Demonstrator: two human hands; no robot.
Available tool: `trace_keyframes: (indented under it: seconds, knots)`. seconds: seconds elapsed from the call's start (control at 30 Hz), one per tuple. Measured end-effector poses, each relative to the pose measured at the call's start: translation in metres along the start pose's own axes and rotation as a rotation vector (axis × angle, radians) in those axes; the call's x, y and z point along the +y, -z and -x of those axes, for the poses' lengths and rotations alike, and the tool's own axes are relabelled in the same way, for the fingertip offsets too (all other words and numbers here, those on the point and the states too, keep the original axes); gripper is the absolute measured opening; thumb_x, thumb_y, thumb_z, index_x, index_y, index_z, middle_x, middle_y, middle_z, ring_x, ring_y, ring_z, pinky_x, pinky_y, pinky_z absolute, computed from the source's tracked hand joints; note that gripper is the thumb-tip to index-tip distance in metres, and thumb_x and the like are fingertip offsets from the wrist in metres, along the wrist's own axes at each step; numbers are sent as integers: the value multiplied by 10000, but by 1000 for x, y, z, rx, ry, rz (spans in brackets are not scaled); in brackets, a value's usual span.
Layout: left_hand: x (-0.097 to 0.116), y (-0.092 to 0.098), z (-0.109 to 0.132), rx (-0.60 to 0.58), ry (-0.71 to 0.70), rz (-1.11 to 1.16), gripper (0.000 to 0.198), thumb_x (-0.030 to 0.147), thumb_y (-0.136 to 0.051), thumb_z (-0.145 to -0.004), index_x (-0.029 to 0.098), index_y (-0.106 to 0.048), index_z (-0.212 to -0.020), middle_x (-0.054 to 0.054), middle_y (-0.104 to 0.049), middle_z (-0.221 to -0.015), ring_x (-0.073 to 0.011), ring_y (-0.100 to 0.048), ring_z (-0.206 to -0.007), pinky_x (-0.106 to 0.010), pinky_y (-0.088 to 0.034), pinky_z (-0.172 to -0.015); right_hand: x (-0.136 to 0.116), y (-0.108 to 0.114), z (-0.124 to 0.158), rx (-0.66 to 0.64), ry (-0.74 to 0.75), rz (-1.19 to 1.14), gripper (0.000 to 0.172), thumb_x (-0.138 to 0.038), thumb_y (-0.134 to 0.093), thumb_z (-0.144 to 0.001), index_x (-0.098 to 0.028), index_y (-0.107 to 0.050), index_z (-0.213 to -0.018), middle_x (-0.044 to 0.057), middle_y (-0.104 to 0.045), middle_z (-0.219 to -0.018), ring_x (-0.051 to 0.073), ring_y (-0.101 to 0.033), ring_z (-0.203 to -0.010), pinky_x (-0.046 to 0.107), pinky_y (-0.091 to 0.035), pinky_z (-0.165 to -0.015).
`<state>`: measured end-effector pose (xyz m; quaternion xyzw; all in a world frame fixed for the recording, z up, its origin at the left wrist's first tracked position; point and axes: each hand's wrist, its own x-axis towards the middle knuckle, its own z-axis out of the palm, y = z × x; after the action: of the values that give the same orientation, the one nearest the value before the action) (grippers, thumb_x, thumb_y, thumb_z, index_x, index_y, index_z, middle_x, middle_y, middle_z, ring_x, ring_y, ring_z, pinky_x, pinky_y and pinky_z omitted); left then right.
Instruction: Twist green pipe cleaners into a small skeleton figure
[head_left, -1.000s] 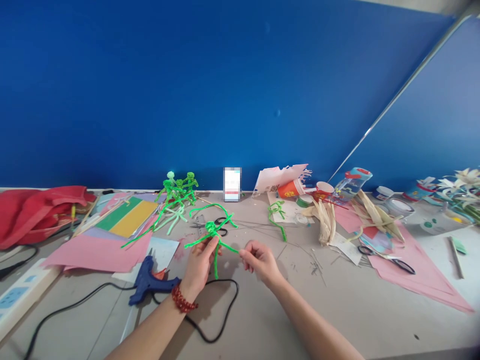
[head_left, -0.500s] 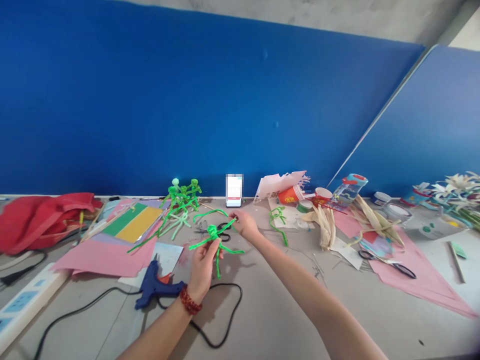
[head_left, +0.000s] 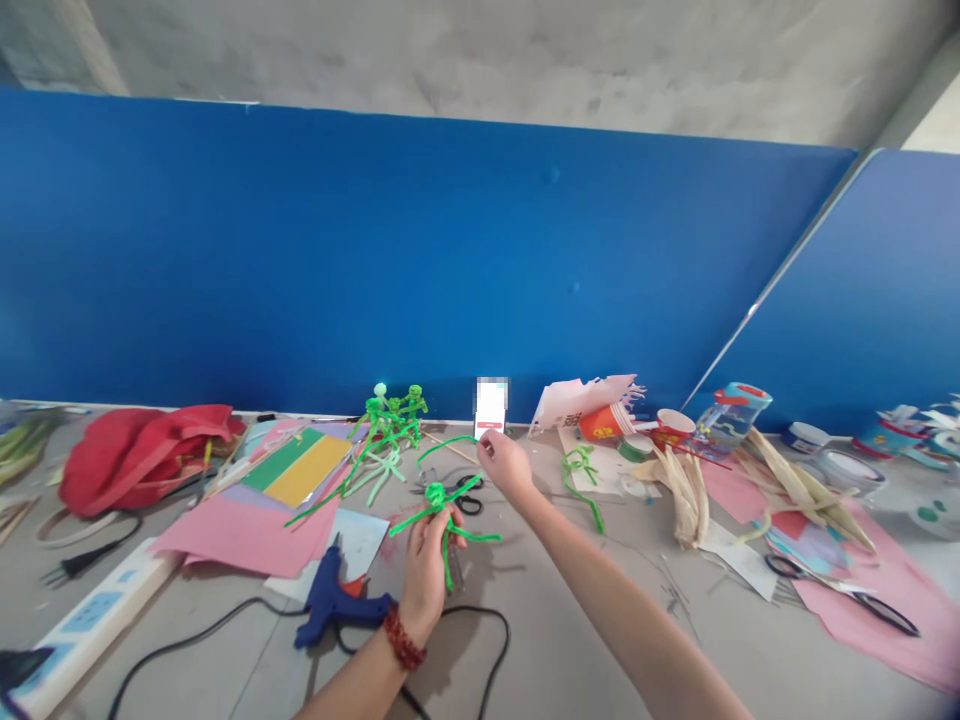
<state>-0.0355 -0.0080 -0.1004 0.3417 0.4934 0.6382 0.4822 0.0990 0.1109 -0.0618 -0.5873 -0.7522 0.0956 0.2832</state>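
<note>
My left hand point(head_left: 429, 560) is closed around the lower body of a small green pipe-cleaner figure point(head_left: 436, 496). Its knotted head and spread limbs stick out above and beside my fingers. Beyond it, my right hand point(head_left: 504, 462) is pinched in front of the phone. A curved green pipe cleaner point(head_left: 442, 446) runs leftward from those fingertips; the exact grip point is hidden. Black-handled scissors point(head_left: 469, 503) lie behind the figure. Several finished-looking green pipe-cleaner figures point(head_left: 390, 415) stand at the back left, and another green pipe-cleaner piece point(head_left: 581, 470) lies to the right.
A blue glue gun point(head_left: 330, 605) with a black cord lies left of my left hand, near a white power strip point(head_left: 90, 615). Pink paper point(head_left: 255, 535) and a red cloth bag point(head_left: 135, 455) lie left. The phone point(head_left: 491, 402) stands against the blue partition. Dried husks point(head_left: 686, 495) and scissors point(head_left: 847, 590) lie right.
The camera view has tilted up and shifted left. The figure's raised arm, which was at my right fingertips, is now apart from them; my left hand still holds the figure.
</note>
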Motion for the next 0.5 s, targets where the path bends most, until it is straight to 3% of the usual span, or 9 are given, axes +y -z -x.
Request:
trace_keyframes:
  seconds: [0.13,0.23,0.33,0.43,0.5]
  knots:
    - [0,-1,1,24,23,39,272,474,-661,-770,203,-664,-800,-47,-676,-833,-179,-609,-627,-318,-517,-637,26,41,44,62,28,-85,185,-296,-446,-930,-207,-608,-924,23,-687,-785,158,-620,-676,234,-430,-618]
    - [3,-5,8,-23,49,33,288,474,-717,-721,195,-678,-781,-23,-674,-794,-161,-600,-606,-303,-504,-640,44,62,83,166,29,-373,180,-348,-506,-908,-202,-592,-850,30,-674,-728,154,-597,-605,243,-450,-578]
    - [8,-10,17,-163,20,-23,282,436,-703,-757,191,-696,-896,1,-676,-784,-139,-591,-606,-273,-469,-643,55,72,117,165,-40,-496,173,-360,-530,-900,-206,-574,-835,19,-650,-671,140,-553,-531,235,-437,-509]
    - [12,-12,21,-201,39,-32,239,412,-691,-783,197,-688,-888,38,-625,-636,-122,-548,-554,-247,-427,-583,57,75,140,185,-90,-558,185,-362,-540,-895,-210,-555,-791,1,-622,-629,122,-508,-473,227,-409,-463]
    - [13,-13,20,-227,71,45,200,388,-696,-788,201,-672,-854,41,-635,-648,-110,-537,-543,-245,-428,-589,56,75,149,211,-107,-558,193,-353,-551,-886,-208,-549,-758,-7,-607,-608,114,-489,-455,224,-393,-451]
